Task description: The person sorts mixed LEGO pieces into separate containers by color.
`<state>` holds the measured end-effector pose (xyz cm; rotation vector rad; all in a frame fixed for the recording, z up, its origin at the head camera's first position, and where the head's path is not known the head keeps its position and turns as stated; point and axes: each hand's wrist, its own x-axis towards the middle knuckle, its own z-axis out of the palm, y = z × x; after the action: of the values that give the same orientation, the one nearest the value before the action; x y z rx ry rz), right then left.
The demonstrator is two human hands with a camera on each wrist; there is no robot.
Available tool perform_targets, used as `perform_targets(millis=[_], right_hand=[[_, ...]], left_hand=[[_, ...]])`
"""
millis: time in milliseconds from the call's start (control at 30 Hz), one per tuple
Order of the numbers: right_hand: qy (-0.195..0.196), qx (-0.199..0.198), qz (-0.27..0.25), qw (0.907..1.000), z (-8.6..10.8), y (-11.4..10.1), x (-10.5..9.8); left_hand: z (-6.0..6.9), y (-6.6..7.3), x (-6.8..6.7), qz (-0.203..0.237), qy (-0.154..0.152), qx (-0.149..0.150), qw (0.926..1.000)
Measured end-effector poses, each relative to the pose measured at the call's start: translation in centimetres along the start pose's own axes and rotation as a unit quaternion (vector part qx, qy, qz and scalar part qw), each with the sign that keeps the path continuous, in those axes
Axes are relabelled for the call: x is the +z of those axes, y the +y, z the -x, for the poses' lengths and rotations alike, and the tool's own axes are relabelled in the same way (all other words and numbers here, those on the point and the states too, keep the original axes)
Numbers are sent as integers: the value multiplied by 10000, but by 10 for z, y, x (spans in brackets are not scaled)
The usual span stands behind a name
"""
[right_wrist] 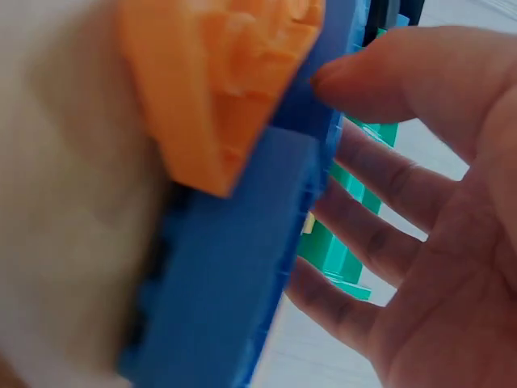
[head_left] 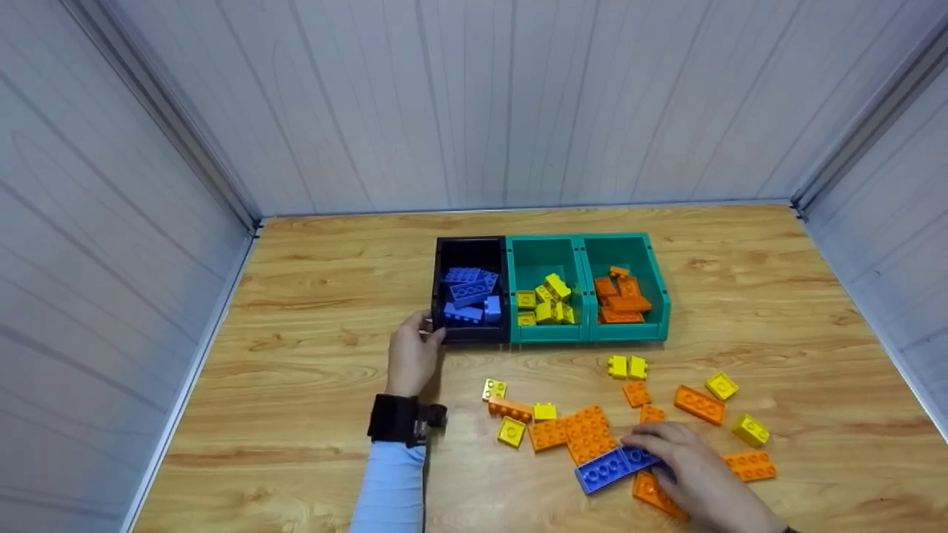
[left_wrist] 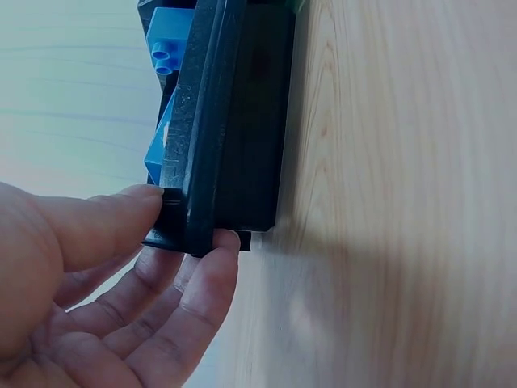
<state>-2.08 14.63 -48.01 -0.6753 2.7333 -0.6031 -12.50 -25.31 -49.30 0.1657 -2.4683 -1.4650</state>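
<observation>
Nearest, the right hand (head_left: 695, 474) reaches in low over the wooden surface (head_left: 311, 385), its grip partly closed around one end of a blue pair (head_left: 603, 471) of long bricks: the thumb presses one face and the spread fingers lie along the other. The pair sits end to end among the loose pieces, front and right of centre, its hollow undersides seeming to face up. An orange brick (right_wrist: 190, 105) overlaps it in the right wrist view; whether they are joined cannot be told.

The blue pair looks like hard moulded plastic, so it should be light, stiff and hardy, though slick on its smooth faces. The long flat sides seem the best place to pinch, near the seam, since a hold at one end may let the other droop or break away.

Just beyond lie an orange slab (head_left: 590, 434) and a yellow square (head_left: 511, 431).

Farther left, the left hand (head_left: 413, 359) has a narrow grip on the front left corner of the black bin (head_left: 474, 336), thumb against the rim, fingers curled beneath. That rim looks rigid and easy to steady. The bin holds blue bricks (head_left: 470, 294); beside it, a middle green bin (head_left: 549, 334) holds yellow ones and a right green bin (head_left: 629, 333) orange ones. Pale panels (head_left: 474, 111) stand behind.
</observation>
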Motion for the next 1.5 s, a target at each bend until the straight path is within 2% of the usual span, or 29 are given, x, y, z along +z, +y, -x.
perform_targets(millis=[267,567,767,867,1100,1500], right_hand=[[118,797,-79,9967,1,-3,10],[161,985,-72,9950,5,-3,12],[209,1105,-157,9935,6,-5,9],[348,1085,-175,9933,7,-7,6],[867,639,-155,9941,5,-10,1],[1220,31,-250,9922,-12,-25,-1]], left_hand=[[0,-2,0,-18,64,138,9999],[0,-1,0,-37,17,190,9998],[0,-2,0,-20,-18,122,9999],[0,-2,0,6,-29,56,10000],[0,-1,0,16,30,96,9999],[1,-1,-1,22,-3,200,9998]])
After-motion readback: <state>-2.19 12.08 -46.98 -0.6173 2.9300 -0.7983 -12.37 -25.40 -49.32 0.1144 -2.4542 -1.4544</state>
